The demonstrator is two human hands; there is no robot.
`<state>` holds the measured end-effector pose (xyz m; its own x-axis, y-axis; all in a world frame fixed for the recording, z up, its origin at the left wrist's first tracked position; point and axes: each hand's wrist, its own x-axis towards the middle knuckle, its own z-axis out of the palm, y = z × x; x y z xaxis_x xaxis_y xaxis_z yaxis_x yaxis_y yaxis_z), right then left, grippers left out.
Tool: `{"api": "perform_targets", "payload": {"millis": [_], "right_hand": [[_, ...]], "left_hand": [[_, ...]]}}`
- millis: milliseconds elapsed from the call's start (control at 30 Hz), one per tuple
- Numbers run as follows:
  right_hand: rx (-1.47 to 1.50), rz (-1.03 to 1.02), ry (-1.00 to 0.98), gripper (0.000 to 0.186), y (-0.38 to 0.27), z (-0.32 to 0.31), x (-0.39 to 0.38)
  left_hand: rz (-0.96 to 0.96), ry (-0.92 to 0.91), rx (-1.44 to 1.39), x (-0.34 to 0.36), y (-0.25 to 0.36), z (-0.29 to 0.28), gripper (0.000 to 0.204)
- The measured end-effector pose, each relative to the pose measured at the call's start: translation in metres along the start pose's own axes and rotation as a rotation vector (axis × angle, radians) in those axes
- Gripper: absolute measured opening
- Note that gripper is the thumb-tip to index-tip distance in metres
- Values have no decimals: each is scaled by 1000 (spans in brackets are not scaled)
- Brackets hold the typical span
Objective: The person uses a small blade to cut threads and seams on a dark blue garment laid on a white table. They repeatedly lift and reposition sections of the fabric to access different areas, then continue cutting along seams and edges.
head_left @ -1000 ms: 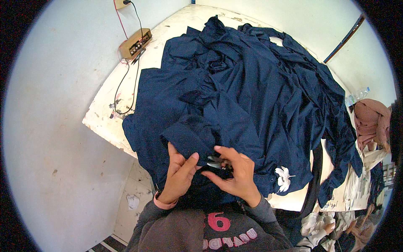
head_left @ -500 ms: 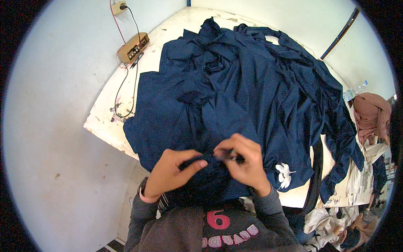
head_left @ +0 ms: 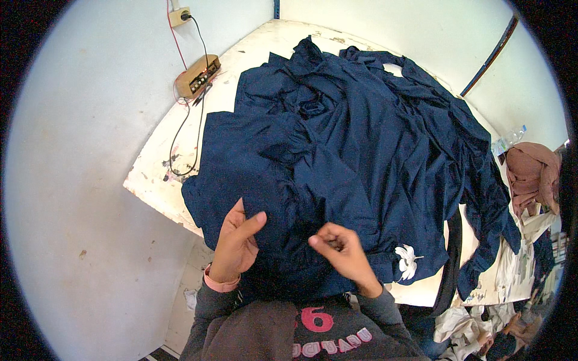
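Cloth (head_left: 373,150), dark blue, is held in the left hand (head_left: 235,249).

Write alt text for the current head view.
A person's left hand touches rumpled dark blue cloth spread over a pale table; the right hand is curled over the cloth, and what it may hold is unclear. A white flower-shaped piece lies to its right, and a brown box sits at upper left.

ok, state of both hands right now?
Left hand: closed, holding navy cloth.
Right hand: closed around a small dark thing, mostly hidden.
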<state>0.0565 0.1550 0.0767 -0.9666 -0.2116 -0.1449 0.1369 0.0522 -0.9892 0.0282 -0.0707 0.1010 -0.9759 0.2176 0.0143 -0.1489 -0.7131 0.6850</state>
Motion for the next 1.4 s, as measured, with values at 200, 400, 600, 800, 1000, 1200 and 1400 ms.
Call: {"api": "perform_targets", "payload": {"millis": [200,400,600,800,1000,1200,1400], "right_hand": [[148,-108,44,24,15,34,1],[-423,-825,503,31,-35,17,11],[-601,-765,304,18,-59,-4,16],[123,-626,186,12,-37,-9,19],[-66,-663,342,21,-43,-28,25],[-539,-619,284,23,-79,-43,-8],[-807,-459,406,25,-76,-36,-13]], "left_hand": [[15,23,8,-5,7,15,40],[-40,-7,228,-10,-12,16,37],[-146,-120,300,-12,-36,24,39],[-208,-196,339,0,-39,24,54],[-264,-178,301,1,-40,32,59],[-223,-125,210,4,-41,29,53],[-171,-112,260,2,-43,34,50]]}}
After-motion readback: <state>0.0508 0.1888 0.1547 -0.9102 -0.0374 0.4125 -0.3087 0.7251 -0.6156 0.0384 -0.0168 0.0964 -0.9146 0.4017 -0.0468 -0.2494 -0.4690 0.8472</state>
